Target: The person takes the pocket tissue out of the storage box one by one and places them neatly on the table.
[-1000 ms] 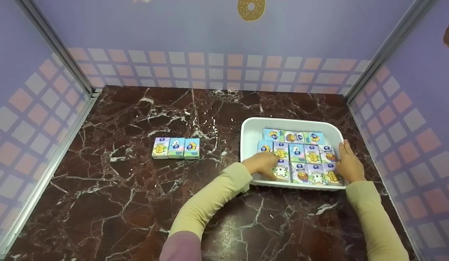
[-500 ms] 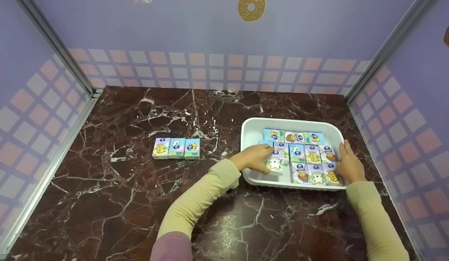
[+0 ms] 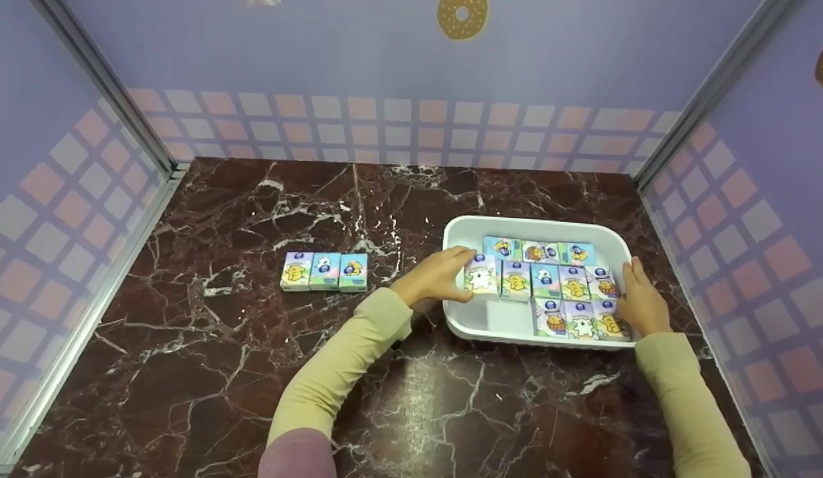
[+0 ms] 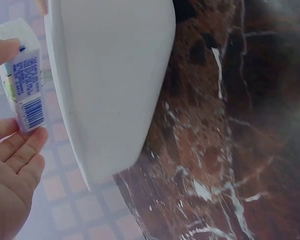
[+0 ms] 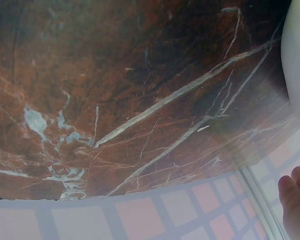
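Note:
My left hand [image 3: 432, 275] pinches a pack of pocket tissues [image 3: 481, 279] with a white cartoon figure, between thumb and fingers. It is over the left part of the white tray [image 3: 511, 322], hiding the pack at that end of the middle row. In the left wrist view the tissue pack [image 4: 27, 85] shows its barcode side, beyond the tray's rim [image 4: 65, 100]. My right hand [image 3: 642, 299] holds the tray's right rim; only some fingertips [image 5: 292, 187] show in the right wrist view. Several more tissue packs [image 3: 575, 284] lie in rows inside the tray.
Three tissue packs [image 3: 325, 271] lie side by side on the dark marble tabletop [image 3: 252, 372], left of the tray. Purple checkered panels [image 3: 411, 126] stand at the back and both sides; the right one is close to my right arm.
My left hand has lifted the white-figure tissue pack from the left end of the front row and carried it left and back. A bare patch of tray shows there. My right hand stays put.

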`<state>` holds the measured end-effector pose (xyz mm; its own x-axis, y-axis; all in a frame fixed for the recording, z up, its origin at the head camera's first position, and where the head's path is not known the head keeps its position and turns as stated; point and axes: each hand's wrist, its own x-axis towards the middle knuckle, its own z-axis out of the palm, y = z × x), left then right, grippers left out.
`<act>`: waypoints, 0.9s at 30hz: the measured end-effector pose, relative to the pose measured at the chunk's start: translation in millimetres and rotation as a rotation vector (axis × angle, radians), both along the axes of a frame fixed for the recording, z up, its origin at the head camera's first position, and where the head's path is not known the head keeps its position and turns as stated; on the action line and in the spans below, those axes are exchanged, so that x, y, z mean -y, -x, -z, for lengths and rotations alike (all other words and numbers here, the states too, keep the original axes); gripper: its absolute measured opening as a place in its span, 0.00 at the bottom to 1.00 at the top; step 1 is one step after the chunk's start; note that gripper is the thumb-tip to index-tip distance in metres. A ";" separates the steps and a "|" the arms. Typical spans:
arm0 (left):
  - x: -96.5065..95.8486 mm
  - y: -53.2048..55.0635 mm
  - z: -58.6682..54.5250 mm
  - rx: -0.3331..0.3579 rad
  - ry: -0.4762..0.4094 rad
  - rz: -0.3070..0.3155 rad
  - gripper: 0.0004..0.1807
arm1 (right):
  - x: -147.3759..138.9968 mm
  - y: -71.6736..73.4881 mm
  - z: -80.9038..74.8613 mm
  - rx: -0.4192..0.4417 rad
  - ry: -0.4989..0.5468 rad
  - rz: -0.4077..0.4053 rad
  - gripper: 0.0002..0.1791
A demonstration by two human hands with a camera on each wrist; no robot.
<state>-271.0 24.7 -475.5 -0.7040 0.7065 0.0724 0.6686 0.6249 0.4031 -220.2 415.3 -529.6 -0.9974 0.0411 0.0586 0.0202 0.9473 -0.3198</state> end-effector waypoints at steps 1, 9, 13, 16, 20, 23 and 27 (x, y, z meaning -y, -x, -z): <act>2.8 0.6 0.3 0.000 -0.017 -0.009 0.45 | 0.0 -0.1 0.2 0.002 0.001 0.000 0.39; 26.4 6.4 -0.7 -0.041 -0.069 -0.073 0.46 | -0.5 0.1 1.2 0.021 0.005 -0.005 0.39; 39.8 9.6 -2.0 -0.046 -0.091 -0.114 0.45 | -0.6 0.4 1.1 0.007 0.002 -0.007 0.39; 50.4 11.9 -1.4 -0.035 -0.116 -0.150 0.46 | -0.3 0.0 1.0 -0.009 -0.002 -0.009 0.37; 64.2 14.8 1.7 -0.018 -0.135 -0.212 0.46 | -0.2 -0.2 1.4 -0.046 -0.019 -0.007 0.34; 75.0 17.0 7.5 -0.005 -0.125 -0.249 0.47 | 0.0 0.2 2.3 -0.056 -0.026 -0.002 0.32; 89.3 18.6 19.4 0.034 -0.079 -0.294 0.47 | 0.6 0.8 2.1 -0.025 -0.017 0.003 0.32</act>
